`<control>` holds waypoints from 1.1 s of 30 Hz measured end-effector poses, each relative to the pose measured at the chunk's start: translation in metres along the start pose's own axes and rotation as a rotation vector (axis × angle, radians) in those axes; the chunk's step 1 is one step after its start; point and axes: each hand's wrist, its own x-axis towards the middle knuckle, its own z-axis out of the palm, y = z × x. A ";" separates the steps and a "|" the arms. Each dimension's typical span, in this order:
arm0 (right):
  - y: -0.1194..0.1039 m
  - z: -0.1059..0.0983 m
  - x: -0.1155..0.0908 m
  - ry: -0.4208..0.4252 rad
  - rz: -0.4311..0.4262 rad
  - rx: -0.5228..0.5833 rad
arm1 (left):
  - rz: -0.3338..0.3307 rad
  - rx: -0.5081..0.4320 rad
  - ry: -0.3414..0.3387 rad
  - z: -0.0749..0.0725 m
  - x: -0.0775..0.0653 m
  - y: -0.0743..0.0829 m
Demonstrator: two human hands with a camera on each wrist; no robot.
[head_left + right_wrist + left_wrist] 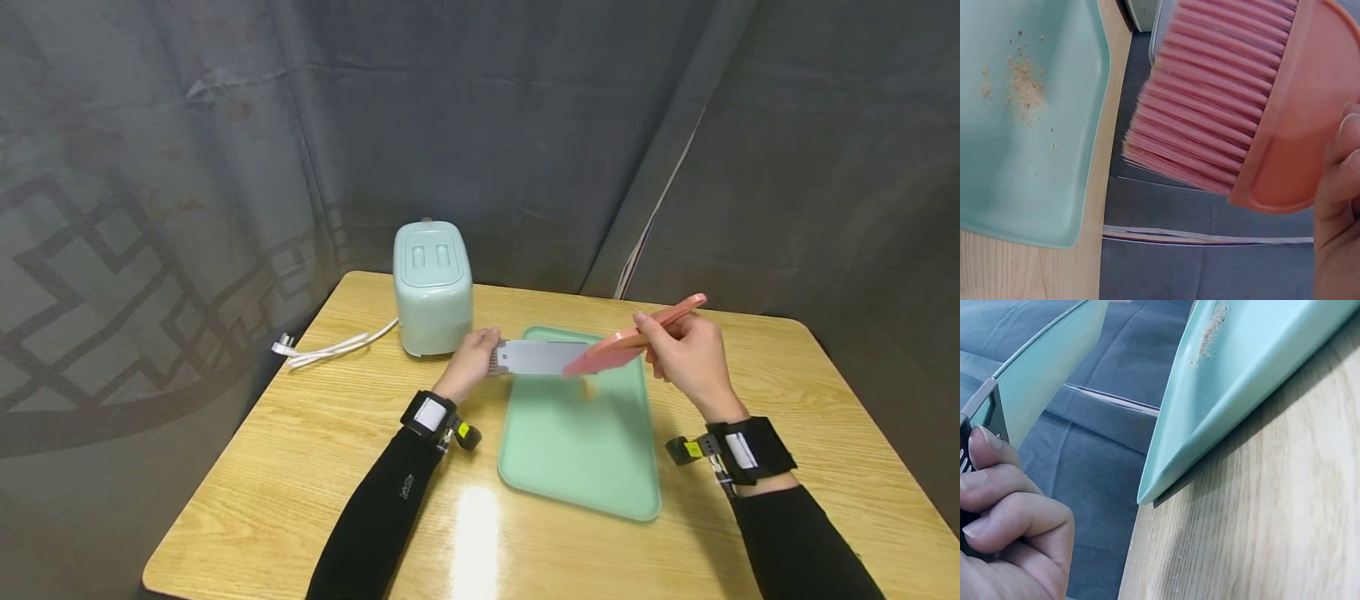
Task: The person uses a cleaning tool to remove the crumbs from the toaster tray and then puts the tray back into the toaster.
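Since the pale wood-grain table (262, 500) is filling the lower frame and the shallow mint-green rectangular tray (577, 467) is sitting just right of centre, I'd be doing all the brushing right above that tray. The flat silver-grey plate with a dark slotted end (536, 358) is jutting past its upper left edge, so you're probably wanting it further right. The half-round coral brush with pink bristles (617, 343) is slanting across the plate's right end; can't tell if it's touching. Short, light strokes, I reckon, or bits are flying everywhere. Left hand (471, 360) is reaching up from lower left, fingers gripping the dark end; right hand (692, 357) is coming from lower right, pinching the brush's rounded back. Loose light-brown crumbs (1025, 87) are lying in the tray's upper middle.
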 end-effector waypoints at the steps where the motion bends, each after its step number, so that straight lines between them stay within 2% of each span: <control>1: 0.000 0.000 0.001 0.007 -0.006 0.022 | -0.002 -0.002 0.001 0.000 0.000 0.000; 4: -0.004 0.001 0.004 0.026 -0.036 0.109 | -0.003 -0.003 -0.001 0.000 0.001 0.001; 7: -0.009 0.004 0.008 0.008 -0.084 0.216 | -0.002 0.001 -0.009 0.002 0.001 0.002; 11: -0.018 0.011 0.014 -0.101 -0.109 0.394 | 0.005 0.020 -0.019 0.004 0.001 0.003; 15: -0.023 0.025 0.019 -0.222 -0.073 0.522 | 0.004 0.038 -0.036 0.007 0.000 0.004; 20: -0.027 0.045 0.024 -0.291 -0.036 0.509 | 0.021 0.055 -0.046 0.011 -0.003 0.005; 24: -0.027 0.056 0.025 -0.307 -0.036 0.483 | 0.038 0.037 -0.047 0.012 -0.005 0.006; 33: -0.020 0.058 0.022 -0.304 -0.046 0.456 | 0.014 0.015 -0.059 0.011 -0.004 0.005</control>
